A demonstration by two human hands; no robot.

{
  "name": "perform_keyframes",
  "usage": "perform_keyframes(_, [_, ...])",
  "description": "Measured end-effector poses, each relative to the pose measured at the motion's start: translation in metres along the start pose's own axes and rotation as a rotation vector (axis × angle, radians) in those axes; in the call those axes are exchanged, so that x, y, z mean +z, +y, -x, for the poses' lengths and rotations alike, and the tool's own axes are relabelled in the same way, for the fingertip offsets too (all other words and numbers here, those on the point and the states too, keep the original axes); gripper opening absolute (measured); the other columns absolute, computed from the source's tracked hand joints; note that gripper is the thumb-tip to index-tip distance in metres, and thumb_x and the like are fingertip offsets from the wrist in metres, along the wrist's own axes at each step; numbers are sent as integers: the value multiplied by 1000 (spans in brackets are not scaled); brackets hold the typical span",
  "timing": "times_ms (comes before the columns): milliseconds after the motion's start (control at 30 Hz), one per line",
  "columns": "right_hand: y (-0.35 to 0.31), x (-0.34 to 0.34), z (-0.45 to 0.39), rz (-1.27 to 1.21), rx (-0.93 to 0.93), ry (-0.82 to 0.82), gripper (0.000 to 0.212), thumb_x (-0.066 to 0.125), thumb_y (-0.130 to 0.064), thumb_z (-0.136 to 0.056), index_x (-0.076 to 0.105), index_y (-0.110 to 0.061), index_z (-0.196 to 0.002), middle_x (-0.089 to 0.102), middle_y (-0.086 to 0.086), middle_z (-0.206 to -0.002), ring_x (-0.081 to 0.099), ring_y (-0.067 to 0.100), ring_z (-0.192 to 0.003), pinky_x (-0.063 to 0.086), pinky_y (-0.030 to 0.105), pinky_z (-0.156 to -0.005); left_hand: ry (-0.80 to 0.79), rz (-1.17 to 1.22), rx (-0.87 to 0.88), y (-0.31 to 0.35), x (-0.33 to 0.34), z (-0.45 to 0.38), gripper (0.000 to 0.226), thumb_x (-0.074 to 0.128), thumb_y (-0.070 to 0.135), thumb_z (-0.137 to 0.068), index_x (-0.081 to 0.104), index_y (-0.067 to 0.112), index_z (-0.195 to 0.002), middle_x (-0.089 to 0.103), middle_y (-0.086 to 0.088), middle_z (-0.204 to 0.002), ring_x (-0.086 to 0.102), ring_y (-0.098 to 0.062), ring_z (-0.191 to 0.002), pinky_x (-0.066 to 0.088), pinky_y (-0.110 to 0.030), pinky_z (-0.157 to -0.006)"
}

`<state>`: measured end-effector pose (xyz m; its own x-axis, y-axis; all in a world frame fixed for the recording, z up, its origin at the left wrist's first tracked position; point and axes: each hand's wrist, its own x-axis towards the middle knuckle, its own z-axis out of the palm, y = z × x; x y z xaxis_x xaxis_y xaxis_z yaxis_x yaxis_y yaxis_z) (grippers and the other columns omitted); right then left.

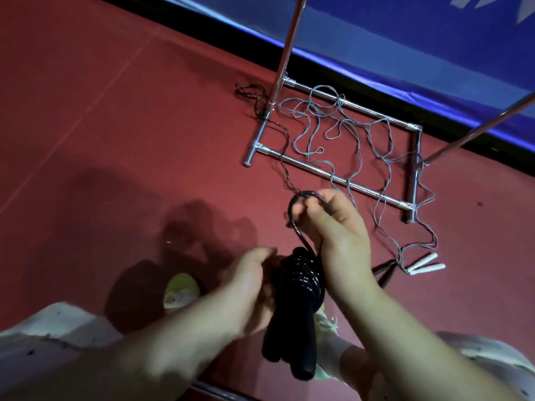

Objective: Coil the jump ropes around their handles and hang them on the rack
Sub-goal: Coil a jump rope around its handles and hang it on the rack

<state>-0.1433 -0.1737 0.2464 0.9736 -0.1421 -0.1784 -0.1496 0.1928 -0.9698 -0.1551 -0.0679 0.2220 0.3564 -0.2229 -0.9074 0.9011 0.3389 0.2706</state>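
1. A dark red floor (115,117) fills the view, bordered at the far side by a black strip and a blue mat (405,39).
2. Nearest, the left hand (249,287) grips the black handles (292,342), its fingers curled round them from the left; the handles point down toward the camera, and several turns of black rope (304,273) are wound round their upper part.
3. Just above, the right hand (333,227) pinches a loop of the same black rope between thumb and fingers, held over the top of the coil.
4. From that loop the rest of the black rope trails away across the floor and over the rack's near rail to a loose heap by the left upright.
5. To the right, two white handles (425,263) lie on the floor side by side.
6. Farther off, the grey rope (347,134) lies tangled over the base of the metal rack (333,176), whose two uprights rise out of view.
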Motion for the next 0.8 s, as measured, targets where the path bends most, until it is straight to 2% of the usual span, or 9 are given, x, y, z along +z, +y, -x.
perform_keyframes(133, [-23, -1, -26, -60, -68, 160, 21, 46, -2, -93, 49, -14, -77, 62, -4, -59, 55, 9, -57, 48, 21, -63, -159, 114, 42, 14, 16, 5, 19, 54, 21, -89, 59, 9, -75, 50, 1, -43, 45, -9, -33, 39, -13, -36])
perform_keyframes(200, [-31, -2, -34, -100, -76, 199, 25, 39, 2, -95, 46, -13, -77, 62, -3, -57, 55, 9, -53, 48, 31, -67, -226, 90, 66, 14, 13, 1, 14, 63, 26, -82, 62, 12, -80, 53, 3, -46, 47, -7, -40, 44, -17, -40])
perform_keyframes(333, [-31, 0, -33, -133, -68, 227, 13, 41, -6, -83, 46, -13, -73, 62, -1, -58, 57, 13, -54, 45, 46, -76, -252, 4, 68, 9, 11, -11, 68, 71, 61, -51, 70, 11, -97, 67, -4, -71, 63, -14, -62, 49, -23, -55])
perform_keyframes(400, [-29, 2, -30, -144, -55, 219, 8, 40, -9, -74, 46, -13, -70, 62, 0, -59, 57, 20, -58, 47, 43, -75, -245, -5, 40, 9, 16, -8, 73, 58, 70, -42, 68, 9, -82, 66, -8, -64, 64, -17, -51, 51, -22, -48])
perform_keyframes(500, [-26, 5, -26, -179, -31, 195, 8, 39, -9, -70, 46, -13, -69, 61, -1, -59, 58, 26, -63, 49, 39, -74, -304, 21, -15, 12, 23, 1, 75, 43, 75, -67, 72, 7, -53, 66, -13, -61, 63, -22, -44, 53, -26, -46])
perform_keyframes(567, [-26, 5, -28, -197, -3, 209, 8, 39, -11, -70, 46, -14, -69, 62, -1, -60, 58, 26, -64, 47, 40, -76, -311, -25, -6, 17, 23, -2, 82, 31, 64, -87, 70, 2, -51, 64, -13, -50, 61, -21, -38, 49, -24, -39])
perform_keyframes(633, [-26, 4, -31, -224, 19, 202, 6, 39, -14, -71, 45, -13, -70, 63, 0, -60, 59, 26, -64, 47, 39, -76, -256, -33, 32, 27, 25, -4, 70, 29, 55, -93, 68, 0, -76, 62, -13, -48, 59, -20, -35, 45, -23, -32])
perform_keyframes(700, [-24, 3, -32, -258, 23, 181, 9, 40, -19, -75, 43, -12, -71, 63, 3, -62, 62, 27, -64, 50, 37, -74, -263, -56, 26, 35, 28, 3, 61, 31, 57, -91, 61, 4, -86, 64, -15, -53, 61, -23, -38, 47, -25, -33])
perform_keyframes(800, [-21, 2, -34, -263, 1, 153, 27, 41, -31, -81, 49, -5, -80, 66, 6, -69, 68, 25, -68, 54, 35, -73, -354, -120, 24, 44, 30, 9, 59, 33, 51, -93, 61, 1, -107, 68, -23, -75, 67, -32, -65, 52, -30, -62])
